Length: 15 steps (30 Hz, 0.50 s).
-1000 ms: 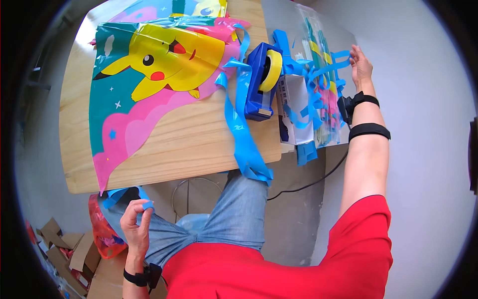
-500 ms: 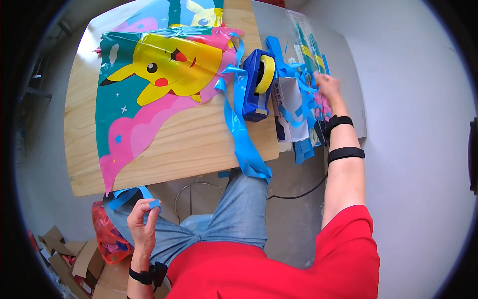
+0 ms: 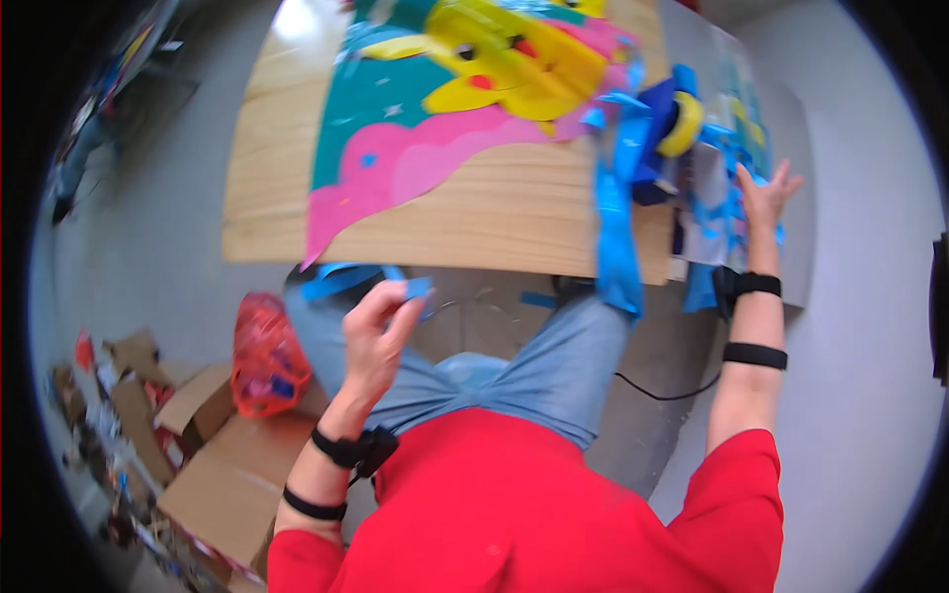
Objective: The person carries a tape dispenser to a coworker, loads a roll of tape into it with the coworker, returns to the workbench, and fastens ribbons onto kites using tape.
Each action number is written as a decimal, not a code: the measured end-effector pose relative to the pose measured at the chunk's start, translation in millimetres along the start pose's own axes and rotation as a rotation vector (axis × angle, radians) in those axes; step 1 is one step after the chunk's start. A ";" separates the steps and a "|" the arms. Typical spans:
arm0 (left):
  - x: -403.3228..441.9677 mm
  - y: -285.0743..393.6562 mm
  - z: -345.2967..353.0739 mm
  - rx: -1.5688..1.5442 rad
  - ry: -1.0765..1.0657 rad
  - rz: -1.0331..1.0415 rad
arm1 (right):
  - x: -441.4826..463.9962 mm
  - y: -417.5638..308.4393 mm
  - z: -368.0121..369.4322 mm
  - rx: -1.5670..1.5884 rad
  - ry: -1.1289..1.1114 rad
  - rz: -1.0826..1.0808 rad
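Note:
My left hand [image 3: 376,331] pinches a small blue strip piece [image 3: 418,288] between thumb and fingers, above my lap near the table's front edge. My right hand [image 3: 767,198] has its fingers spread beside a tangle of blue strips [image 3: 714,222] and a white box [image 3: 704,188] at the table's right side; nothing shows in its grasp. A blue tape dispenser [image 3: 652,143] with a yellow roll [image 3: 682,126] stands left of the box. A long blue strip [image 3: 615,237] hangs over the front edge. The printed film with a yellow character [image 3: 514,84] lies on the wooden table [image 3: 494,212].
Clear plastic packages [image 3: 743,104] lie at the table's right side. On the floor at the left are a red plastic bag [image 3: 267,356] and cardboard boxes [image 3: 232,484]. A black cable [image 3: 657,395] runs below the table toward my right wrist.
The view has swung, so the table appears higher and farther right. My right hand has opened from a closed shape beside the blue strips. My left hand keeps its pinch.

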<state>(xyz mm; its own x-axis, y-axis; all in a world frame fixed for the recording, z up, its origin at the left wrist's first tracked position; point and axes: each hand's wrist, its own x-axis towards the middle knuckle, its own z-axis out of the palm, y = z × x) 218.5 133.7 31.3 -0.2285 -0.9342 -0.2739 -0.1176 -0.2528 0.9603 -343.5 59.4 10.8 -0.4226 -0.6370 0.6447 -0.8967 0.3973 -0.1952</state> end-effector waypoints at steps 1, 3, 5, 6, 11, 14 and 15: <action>-1.1 -2.2 -0.9 -0.034 0.023 0.003 | -7.5 -19.6 8.2 -0.101 0.046 -0.090; -1.7 -1.5 -3.1 -0.084 0.059 0.002 | -19.1 -105.2 -45.3 -0.107 0.059 -0.234; -1.9 1.9 -4.8 -0.090 0.112 -0.021 | -49.6 -179.7 -69.4 0.160 0.092 -0.396; -2.5 4.4 -4.7 -0.091 0.141 -0.036 | -75.7 -221.2 -84.2 0.480 -0.099 -0.430; -0.3 18.6 -15.7 0.910 0.323 0.711 | -193.8 -352.4 -138.7 1.144 -1.035 0.285; -3.4 21.6 -27.3 1.145 0.365 0.769 | -217.4 -382.4 -150.5 1.417 -1.083 0.598; -3.8 17.6 -33.0 1.188 0.370 0.788 | -221.7 -387.5 -153.2 1.489 -1.083 0.743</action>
<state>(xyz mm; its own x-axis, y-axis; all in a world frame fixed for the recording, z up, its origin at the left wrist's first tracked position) 249.2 124.5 50.9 -0.3757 -0.7853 0.4922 -0.8310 0.5205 0.1962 117.8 147.8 56.7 -0.0731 -0.9278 -0.3658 0.3216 0.3253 -0.8893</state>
